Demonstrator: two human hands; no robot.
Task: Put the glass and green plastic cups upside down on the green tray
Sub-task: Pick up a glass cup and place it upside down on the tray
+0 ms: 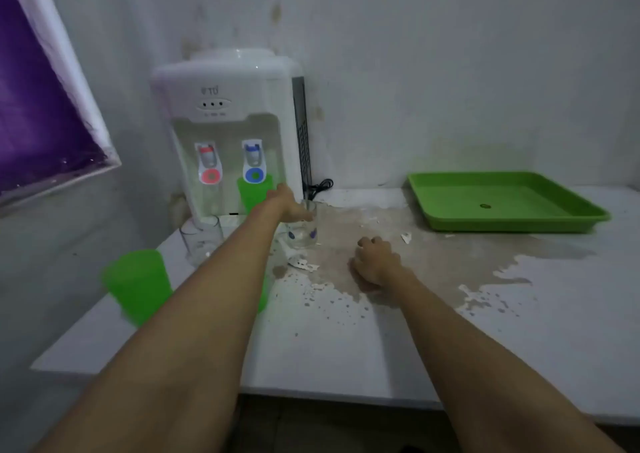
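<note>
A small clear glass with blue marks (303,232) stands upright near the dispenser, and my left hand (289,203) is closed around its rim from above. My right hand (374,263) rests as a fist on the table, holding nothing. A second, taller clear glass (201,241) stands left of my left arm. One green plastic cup (136,282) sits at the table's left edge, another green cup (252,192) stands under the blue tap, and a third green cup (263,295) shows partly behind my left forearm. The green tray (502,203) lies at the back right with nothing on it.
A white water dispenser (228,133) with red and blue taps stands at the back left against the wall, its black cord (320,187) beside it. The white table (485,331) has peeled, stained patches in its middle. A purple panel (38,99) leans at the far left.
</note>
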